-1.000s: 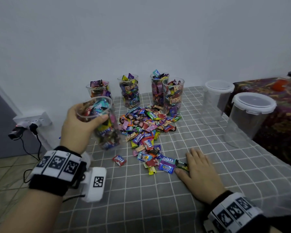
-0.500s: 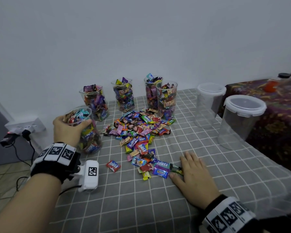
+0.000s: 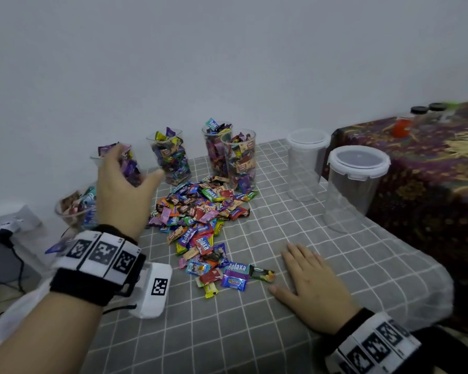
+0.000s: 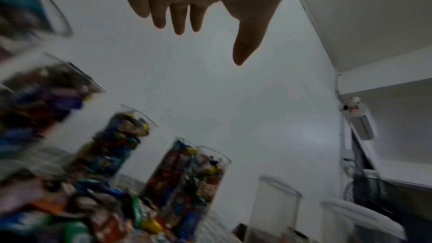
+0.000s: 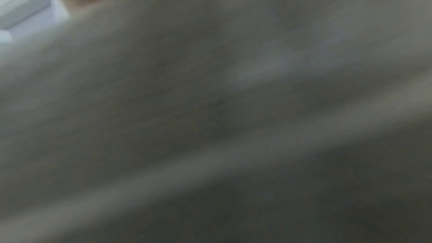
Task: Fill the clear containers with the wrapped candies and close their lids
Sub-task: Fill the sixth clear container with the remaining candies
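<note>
A heap of wrapped candies (image 3: 200, 220) lies mid-table. Behind it stand several clear cups full of candies (image 3: 170, 157), also seen in the left wrist view (image 4: 184, 178). One filled cup (image 3: 73, 209) sits at the table's left edge. My left hand (image 3: 125, 190) hovers open above the table between that cup and the back row, holding nothing; its fingers (image 4: 177, 19) hang relaxed. My right hand (image 3: 308, 276) lies flat on the cloth, right of the nearest candies. Two empty clear containers with closed lids (image 3: 357, 184) (image 3: 305, 163) stand at the right.
The table wears a grey checked cloth (image 3: 254, 333). A second table with a dark patterned cloth (image 3: 430, 171) adjoins on the right, carrying an orange-filled jar (image 3: 401, 126). A wall socket with plugs (image 3: 11, 225) is at the left. The right wrist view shows only blurred cloth.
My left hand set the filled cup down at the table's left edge, let go of it and lifted away to the right. The right hand stayed flat on the cloth.
</note>
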Tool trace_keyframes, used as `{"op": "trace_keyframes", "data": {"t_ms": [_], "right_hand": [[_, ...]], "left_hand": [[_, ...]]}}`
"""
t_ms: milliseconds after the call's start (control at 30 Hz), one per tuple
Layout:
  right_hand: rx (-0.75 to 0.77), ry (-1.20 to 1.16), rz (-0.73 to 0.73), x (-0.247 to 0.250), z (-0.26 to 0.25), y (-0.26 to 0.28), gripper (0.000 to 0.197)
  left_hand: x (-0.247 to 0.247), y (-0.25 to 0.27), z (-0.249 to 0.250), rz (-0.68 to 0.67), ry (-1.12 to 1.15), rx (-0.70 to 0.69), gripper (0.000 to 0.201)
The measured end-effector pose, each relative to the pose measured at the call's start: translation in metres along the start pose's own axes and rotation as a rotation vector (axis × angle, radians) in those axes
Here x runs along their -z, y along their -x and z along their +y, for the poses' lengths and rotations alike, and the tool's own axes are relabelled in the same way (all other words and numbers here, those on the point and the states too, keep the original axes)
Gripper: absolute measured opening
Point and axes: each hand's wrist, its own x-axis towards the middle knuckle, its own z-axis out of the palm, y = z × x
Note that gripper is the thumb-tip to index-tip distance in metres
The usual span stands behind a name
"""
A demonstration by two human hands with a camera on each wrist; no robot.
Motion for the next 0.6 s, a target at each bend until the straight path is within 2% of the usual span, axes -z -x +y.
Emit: {"op": "trace_keyframes", "data": {"t_ms": [200, 333, 433, 600], "right_hand": [[-0.046, -0.005, 0.015, 0.006, 0.039, 0.006, 0.135], [-0.033, -0.034, 0.008, 0.014, 0.056, 0.009, 0.120], [-0.004, -0.048, 0.016, 0.018, 0.058, 0.009, 0.115], [-0.006, -0.070, 0.051, 0.016, 0.058, 0.007, 0.107]], "left_hand": [[-0.074, 0.012, 0.046, -0.277, 0.089, -0.056, 0.067], [-0.125, 0.016, 0.070, -0.462, 0.181, -0.054, 0.066], [-0.165, 0.011, 0.082, -0.576, 0.258, 0.009, 0.079], [-0.219, 0.002, 0.094, -0.690, 0.217, 0.050, 0.102]]}}
